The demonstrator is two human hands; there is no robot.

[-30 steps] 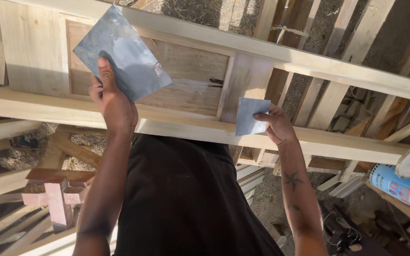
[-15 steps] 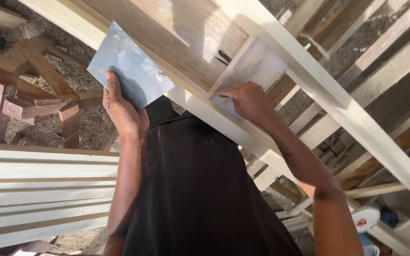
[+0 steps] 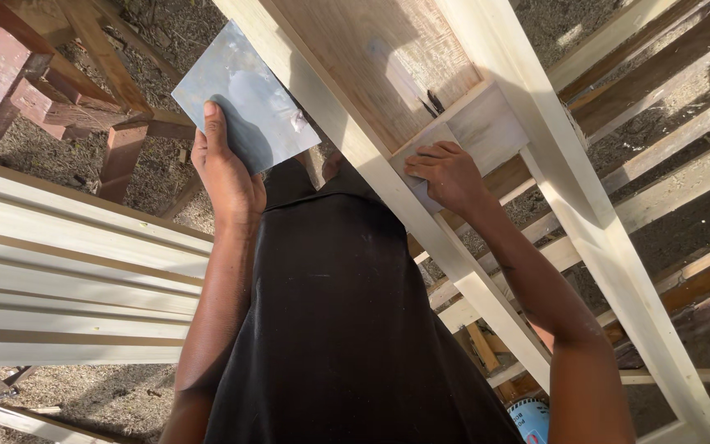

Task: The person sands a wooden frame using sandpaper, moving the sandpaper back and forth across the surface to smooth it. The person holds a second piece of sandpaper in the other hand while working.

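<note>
My left hand (image 3: pixel 228 168) holds a flat grey-blue square sheet (image 3: pixel 244 99) up by its lower edge, thumb across its face. My right hand (image 3: pixel 447 174) presses a small grey pad (image 3: pixel 422 197), mostly hidden under the fingers, against the short cross rail (image 3: pixel 474 127) of a pale wooden frame (image 3: pixel 569 197). The frame holds a brown wood panel (image 3: pixel 363 57) and runs diagonally across the view. My black garment (image 3: pixel 338 321) fills the lower middle.
Stacked pale moulded boards (image 3: pixel 67 279) lie at the left. Reddish wooden frames (image 3: pixel 10 82) stand at the upper left on gravel ground. More pale slats (image 3: pixel 667 181) cross at the right. A blue-labelled round can (image 3: pixel 529 418) sits at the bottom.
The view has swung, so the frame now runs more steeply. My right hand has slid with the pad down along the cross rail. My left hand still holds the sheet.
</note>
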